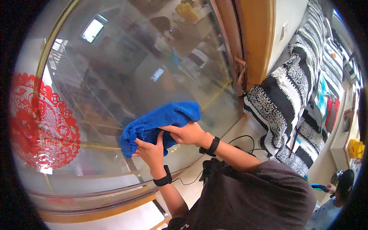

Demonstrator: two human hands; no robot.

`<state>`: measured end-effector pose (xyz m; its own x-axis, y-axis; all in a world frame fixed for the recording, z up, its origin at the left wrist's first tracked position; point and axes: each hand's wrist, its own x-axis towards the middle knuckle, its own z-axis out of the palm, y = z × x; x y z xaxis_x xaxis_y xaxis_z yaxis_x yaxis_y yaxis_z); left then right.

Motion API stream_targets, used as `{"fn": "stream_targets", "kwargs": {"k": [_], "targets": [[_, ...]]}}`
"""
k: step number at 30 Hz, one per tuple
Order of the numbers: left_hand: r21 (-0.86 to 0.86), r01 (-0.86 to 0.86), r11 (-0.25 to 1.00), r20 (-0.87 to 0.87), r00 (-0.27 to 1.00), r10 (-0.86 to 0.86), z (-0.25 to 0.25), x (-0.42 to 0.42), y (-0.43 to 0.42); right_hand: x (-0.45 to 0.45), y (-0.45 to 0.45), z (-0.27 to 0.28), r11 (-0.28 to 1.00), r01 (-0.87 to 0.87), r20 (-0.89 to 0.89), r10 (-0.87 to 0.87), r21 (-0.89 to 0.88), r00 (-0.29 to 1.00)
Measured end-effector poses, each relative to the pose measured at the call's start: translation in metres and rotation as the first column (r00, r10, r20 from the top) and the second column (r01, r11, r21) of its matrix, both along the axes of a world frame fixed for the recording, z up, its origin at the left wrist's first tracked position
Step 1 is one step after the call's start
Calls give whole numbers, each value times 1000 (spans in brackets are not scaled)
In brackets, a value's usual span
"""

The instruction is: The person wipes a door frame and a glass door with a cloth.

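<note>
A blue cloth [165, 116] lies bunched and folded against a large glass pane [115, 76]. My left hand [150, 153] grips the cloth's lower left part, thumb pointing up and fingertips partly sunk in the folds. On the cloth's right side, my right hand [188, 133] is closed on the fabric, its index finger stretched along it toward the left; its other fingers are partly hidden. The two hands nearly meet at the thumb and fingertip. Black bands circle both wrists.
A round red paper-cut decoration [46, 122] is on the left of the glass. A wooden frame [255, 42] borders it. At right stands a sofa with a black-and-white striped cover [283, 92]. Black cables [245, 138] run near the floor; another person [333, 195] is at lower right.
</note>
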<state>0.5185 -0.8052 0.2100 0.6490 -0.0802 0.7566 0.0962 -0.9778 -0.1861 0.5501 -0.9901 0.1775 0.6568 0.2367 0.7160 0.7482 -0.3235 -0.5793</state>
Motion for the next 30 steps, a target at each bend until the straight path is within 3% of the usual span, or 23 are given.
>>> {"fn": "stream_targets", "kwargs": {"k": [4, 6, 7, 8, 10, 12, 15, 17, 22, 24, 26, 28, 30], "targets": [[8, 53, 999, -8, 999, -53, -10, 2, 10, -4, -4, 4, 999, -22, -84, 20, -27, 996], [-64, -83, 994, -52, 995, 80, -15, 1, 5, -2, -12, 4, 999, 33, 73, -32, -8, 997], [40, -20, 999, 63, 998, 17, -2, 1, -5, -1, -12, 3, 1000, 18, 57, -17, -11, 998], [64, 14, 998, 19, 1000, -15, -4, 1, -4, 0, -12, 1, 999, 49, 12, -49, 10, 999], [94, 3, 996, 125, 992, -15, -6, 7, 2, 2, -9, -3, 998, 43, 119, -48, 44, 992], [10, -63, 998, 54, 997, 63, -7, 3, -3, -2, -11, 1, 991, 113, 112, -121, 73, 986], [15, -67, 998, -13, 998, 67, -7, 2, -5, -7, -16, 4, 985, 119, 126, -134, 122, 983], [87, -111, 990, 99, 990, 102, -16, 7, -3, -6, -18, 3, 985, 89, 119, -106, 147, 987], [97, -138, 986, 47, 990, 134, -16, 5, -9, -9, -21, -6, 970, 58, 132, -91, 235, 987], [43, -131, 990, 64, 990, 128, -17, 4, -16, -7, -22, -7, 985, 47, 105, -65, 166, 992], [106, -103, 989, 139, 986, 88, -19, 4, -13, -7, -20, -6, 981, 53, 113, -76, 187, 991], [39, -173, 984, 35, 985, 172, -20, -2, -14, -7, -20, -4, 978, 40, 129, -67, 204, 989], [66, -131, 989, 63, 990, 127, -21, -3, -11, -8, -16, 1, 985, 67, 77, -79, 156, 994]]}}
